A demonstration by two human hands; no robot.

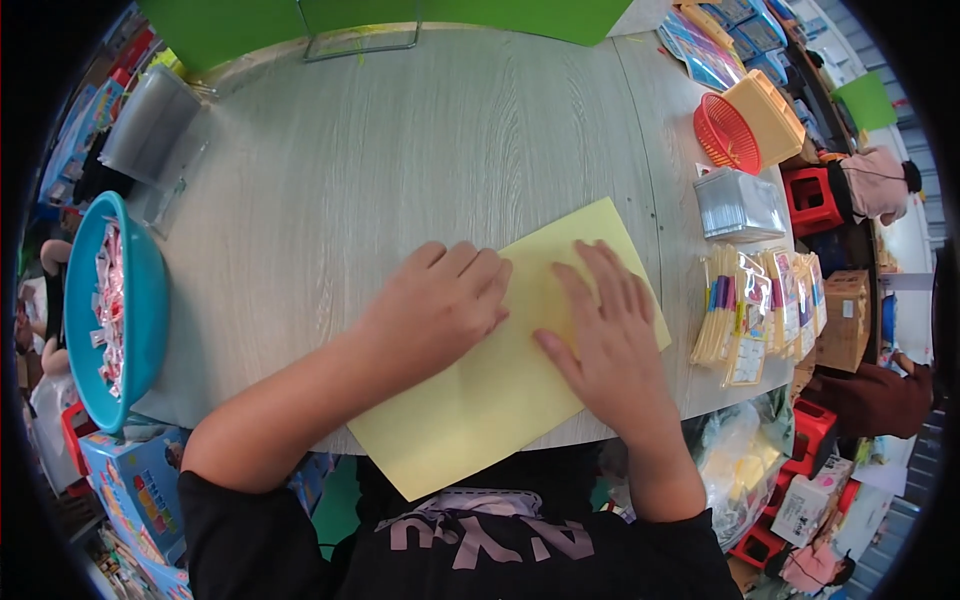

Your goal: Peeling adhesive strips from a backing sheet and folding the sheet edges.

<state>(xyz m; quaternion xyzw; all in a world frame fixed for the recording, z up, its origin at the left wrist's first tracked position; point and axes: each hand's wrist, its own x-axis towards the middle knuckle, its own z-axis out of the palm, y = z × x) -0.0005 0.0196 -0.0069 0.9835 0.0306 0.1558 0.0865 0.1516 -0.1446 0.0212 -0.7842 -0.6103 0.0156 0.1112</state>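
A pale yellow rectangular sheet [480, 400], like paper or thin card, lies aslant on the table before me. Its near corner hangs over the table's front edge. My right hand [610, 340] rests flat on the sheet's right part, fingers spread. At the sheet's upper left edge, my left hand [435, 300] is closed with its fingers curled under. The hand hides whatever may be between those fingertips, and covers part of that edge.
A teal basin [150, 310] of small red-and-white packets stands left. Rightward are bundled packets of sticks [755, 310], a stack of clear plastic sleeves [740, 205], and a red basket [727, 133]. A green panel [400, 15] with a metal wire frame [362, 50] bounds the far side.
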